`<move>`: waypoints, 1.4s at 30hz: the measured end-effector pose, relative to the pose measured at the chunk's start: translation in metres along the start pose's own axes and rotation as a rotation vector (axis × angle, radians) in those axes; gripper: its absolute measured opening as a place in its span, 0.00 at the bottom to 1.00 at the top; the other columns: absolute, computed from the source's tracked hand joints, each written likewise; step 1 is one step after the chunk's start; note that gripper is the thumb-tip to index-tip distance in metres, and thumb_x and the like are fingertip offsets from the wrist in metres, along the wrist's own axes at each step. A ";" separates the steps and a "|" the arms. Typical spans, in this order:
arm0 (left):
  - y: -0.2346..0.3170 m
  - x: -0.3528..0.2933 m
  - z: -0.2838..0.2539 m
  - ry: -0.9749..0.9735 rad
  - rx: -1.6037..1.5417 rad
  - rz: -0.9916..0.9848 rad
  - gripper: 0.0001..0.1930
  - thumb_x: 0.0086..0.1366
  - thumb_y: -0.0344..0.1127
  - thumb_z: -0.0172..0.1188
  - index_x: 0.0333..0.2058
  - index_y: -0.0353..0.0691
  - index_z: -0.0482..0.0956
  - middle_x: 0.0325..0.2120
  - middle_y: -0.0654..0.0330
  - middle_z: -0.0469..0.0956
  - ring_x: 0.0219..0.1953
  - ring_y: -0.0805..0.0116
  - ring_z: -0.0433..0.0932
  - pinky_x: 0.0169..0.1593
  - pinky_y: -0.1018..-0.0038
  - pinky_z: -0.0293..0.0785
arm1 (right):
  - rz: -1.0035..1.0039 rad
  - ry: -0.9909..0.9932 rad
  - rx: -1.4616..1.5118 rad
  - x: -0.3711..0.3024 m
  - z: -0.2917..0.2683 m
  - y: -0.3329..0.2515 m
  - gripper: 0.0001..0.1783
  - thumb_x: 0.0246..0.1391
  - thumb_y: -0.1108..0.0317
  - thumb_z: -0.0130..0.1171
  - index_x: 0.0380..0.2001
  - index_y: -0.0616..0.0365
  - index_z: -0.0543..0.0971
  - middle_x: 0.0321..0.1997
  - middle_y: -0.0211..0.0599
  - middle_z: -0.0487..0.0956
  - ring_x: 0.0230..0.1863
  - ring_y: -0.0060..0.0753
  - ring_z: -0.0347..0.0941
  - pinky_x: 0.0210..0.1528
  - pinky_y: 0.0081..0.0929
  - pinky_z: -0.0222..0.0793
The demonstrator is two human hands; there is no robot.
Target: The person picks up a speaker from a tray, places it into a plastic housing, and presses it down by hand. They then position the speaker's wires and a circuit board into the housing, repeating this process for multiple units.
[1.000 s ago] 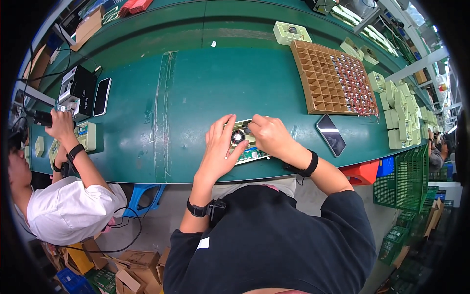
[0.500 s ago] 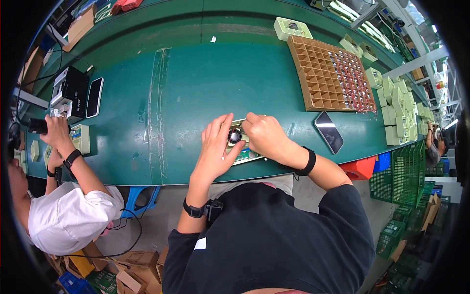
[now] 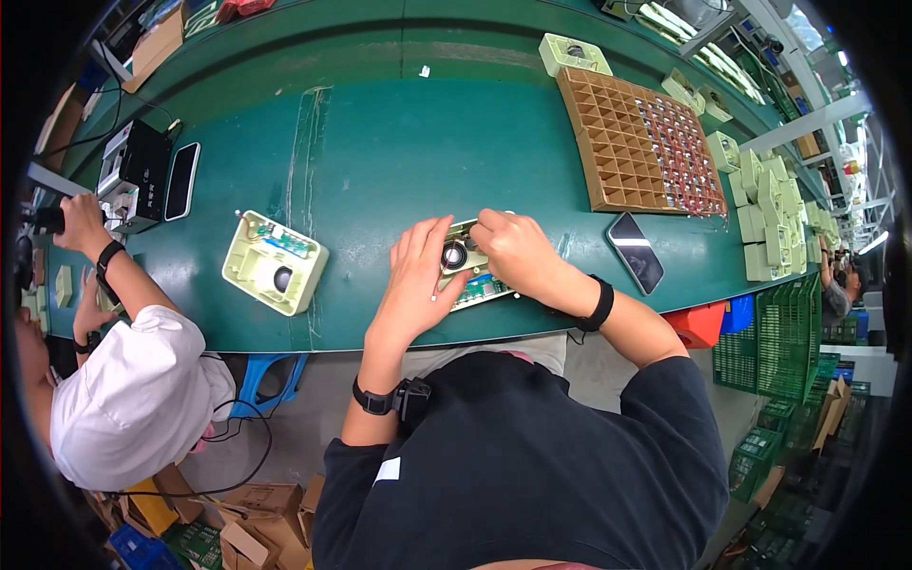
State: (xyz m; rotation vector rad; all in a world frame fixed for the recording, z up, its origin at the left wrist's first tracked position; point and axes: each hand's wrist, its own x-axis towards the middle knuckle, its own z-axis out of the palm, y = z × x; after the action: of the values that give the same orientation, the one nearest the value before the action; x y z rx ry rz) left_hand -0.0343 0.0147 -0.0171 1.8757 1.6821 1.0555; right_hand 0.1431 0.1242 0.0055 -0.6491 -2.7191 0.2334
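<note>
Both hands worked on a pale green plastic housing with a round black speaker and green circuit board [image 3: 465, 271], lying on the green tabletop [image 3: 380, 152] at its near edge. The left hand [image 3: 418, 275] steadied it flat; the right hand [image 3: 508, 249] held a narrow grip over the speaker, seemingly seating a part, which called next for careful fingertip pressure.

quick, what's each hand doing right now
Left hand: fingers spread flat, steadying the pale green housing.
Right hand: fingers curled, pinching at the housing's top edge.
</note>
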 end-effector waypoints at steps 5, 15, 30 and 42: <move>0.000 0.003 -0.004 -0.013 0.008 -0.003 0.37 0.62 0.37 0.70 0.67 0.36 0.66 0.61 0.50 0.69 0.63 0.48 0.69 0.66 0.57 0.62 | -0.075 0.051 0.007 0.003 0.000 0.006 0.07 0.43 0.81 0.61 0.29 0.63 0.79 0.32 0.43 0.76 0.35 0.49 0.80 0.36 0.44 0.79; -0.013 -0.004 0.010 0.020 0.020 0.008 0.42 0.56 0.33 0.72 0.69 0.38 0.65 0.62 0.52 0.67 0.65 0.48 0.67 0.67 0.55 0.63 | -0.390 0.074 0.419 0.020 -0.030 -0.034 0.10 0.47 0.75 0.69 0.35 0.57 0.81 0.43 0.39 0.77 0.44 0.45 0.79 0.42 0.40 0.78; -0.006 -0.003 0.005 0.072 -0.095 -0.001 0.33 0.64 0.34 0.63 0.68 0.38 0.68 0.60 0.50 0.71 0.63 0.50 0.69 0.67 0.56 0.61 | -0.102 -0.169 0.718 0.002 -0.033 0.006 0.07 0.53 0.74 0.71 0.36 0.59 0.84 0.33 0.39 0.79 0.37 0.42 0.79 0.39 0.35 0.74; -0.009 -0.004 0.007 0.082 -0.168 -0.004 0.26 0.72 0.35 0.56 0.67 0.39 0.69 0.60 0.49 0.70 0.65 0.50 0.68 0.69 0.59 0.58 | -0.228 -0.228 0.162 -0.010 -0.030 -0.015 0.06 0.54 0.70 0.66 0.30 0.63 0.83 0.35 0.42 0.78 0.39 0.45 0.79 0.40 0.39 0.78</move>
State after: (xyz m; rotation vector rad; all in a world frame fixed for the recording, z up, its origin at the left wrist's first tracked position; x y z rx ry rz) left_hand -0.0346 0.0139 -0.0296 1.7432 1.5867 1.2470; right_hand 0.1562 0.1092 0.0341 -0.2780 -2.9195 0.4918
